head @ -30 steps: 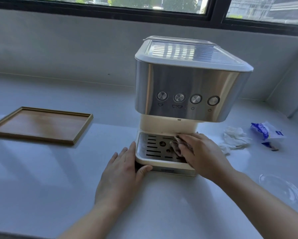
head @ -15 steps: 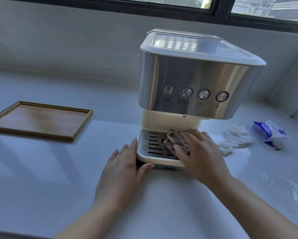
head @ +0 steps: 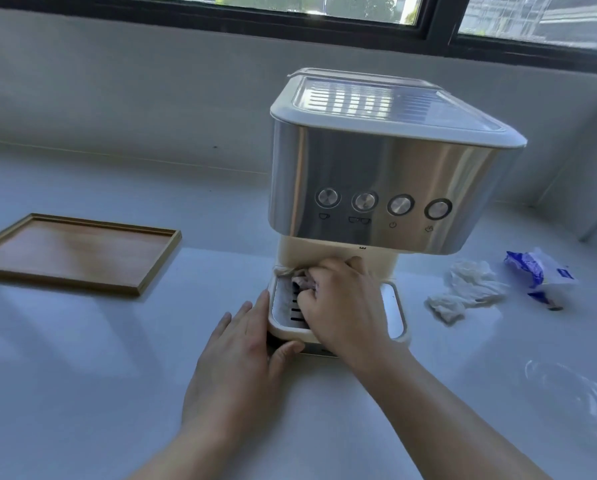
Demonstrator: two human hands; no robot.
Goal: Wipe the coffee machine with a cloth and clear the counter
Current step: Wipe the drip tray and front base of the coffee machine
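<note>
A steel and cream coffee machine (head: 376, 174) stands on the white counter (head: 82, 358), its drip tray (head: 392, 306) at the front. My right hand (head: 338, 306) presses a small pale cloth (head: 299, 280) onto the left part of the drip tray grid. Most of the cloth is hidden under my fingers. My left hand (head: 234, 362) lies flat on the counter against the tray's left front corner, thumb touching the tray's front edge.
A wooden tray (head: 79, 252) lies on the counter at the left. To the right of the machine lie a crumpled white tissue (head: 463, 292), a blue and white wrapper (head: 536, 271) and a clear plastic lid (head: 574, 393). A wall and window run behind.
My right hand has slid the cloth from the right and middle of the drip tray to its left back part. My left hand has stayed at the tray's corner.
</note>
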